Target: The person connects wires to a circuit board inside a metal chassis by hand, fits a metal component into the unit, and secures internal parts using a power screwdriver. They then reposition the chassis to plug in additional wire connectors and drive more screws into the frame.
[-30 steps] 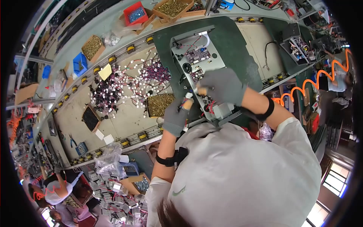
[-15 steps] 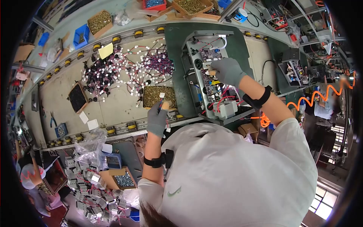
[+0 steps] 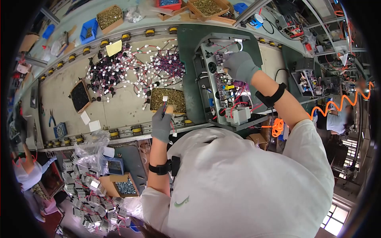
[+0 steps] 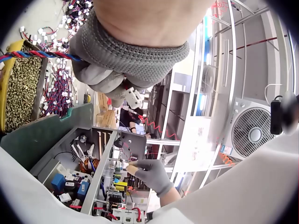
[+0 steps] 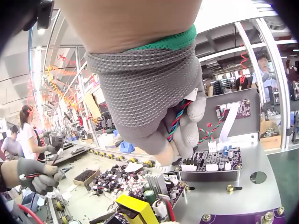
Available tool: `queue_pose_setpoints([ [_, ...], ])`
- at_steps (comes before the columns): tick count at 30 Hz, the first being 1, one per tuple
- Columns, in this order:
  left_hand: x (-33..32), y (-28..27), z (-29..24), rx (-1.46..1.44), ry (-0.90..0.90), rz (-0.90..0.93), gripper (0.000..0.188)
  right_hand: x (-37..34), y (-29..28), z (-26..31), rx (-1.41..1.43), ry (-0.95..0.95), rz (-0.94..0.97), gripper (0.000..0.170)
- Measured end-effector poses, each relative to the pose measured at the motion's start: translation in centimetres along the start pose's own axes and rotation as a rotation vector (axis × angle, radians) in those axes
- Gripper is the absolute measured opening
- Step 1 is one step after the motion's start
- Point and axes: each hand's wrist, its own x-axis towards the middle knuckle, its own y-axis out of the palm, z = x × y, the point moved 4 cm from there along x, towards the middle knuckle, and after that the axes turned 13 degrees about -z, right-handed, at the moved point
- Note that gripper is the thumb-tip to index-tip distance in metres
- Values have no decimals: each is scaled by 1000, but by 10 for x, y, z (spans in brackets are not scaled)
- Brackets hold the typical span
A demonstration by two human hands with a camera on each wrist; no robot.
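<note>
- Table point(image 3: 59, 97): pale, edged with yellow rollers point(image 3: 136, 129); it runs on both sides of the case.
- Green board point(image 3: 186, 37): lies on the table, under the case.
- Cable heap point(image 3: 107, 75): spread on the table, left of the green board; black and purple leads, many white ends.
- Case point(image 3: 202, 90): metal, open, in front of the person; circuitry and loose red wires show inside.
- Screw box point(image 4: 5, 98): full of brass-coloured pieces; just beside the green board, near the left hand.
- Right hand point(image 3: 240, 65): gloved, over the case; its fingers are clamped on the right cable.
- Left hand point(image 3: 161, 125): gloved, well apart from the right hand; its fingers and thumb pinch the left cable.
- Circuit board point(image 5: 219, 157): in the case, right by the right hand's fingertips; whether they touch it, one cannot tell.
- Right cable point(image 5: 175, 125): twisted red, green and blue, in the right hand.
- Left cable point(image 4: 44, 54): twisted red, blue and black, through the left hand; a white plug point(image 4: 134, 99) pokes out at the fingers.
</note>
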Motion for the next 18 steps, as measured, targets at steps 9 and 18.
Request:
queue_pose_setpoints([
  [9, 1, -4, 7, -37, -58, -59, 28, 4, -2, 12, -15, -64, -17, 13],
  [18, 5, -4, 14, 35, -108, -11, 29, 2, 0, 8, 21, -55, -113, 15],
])
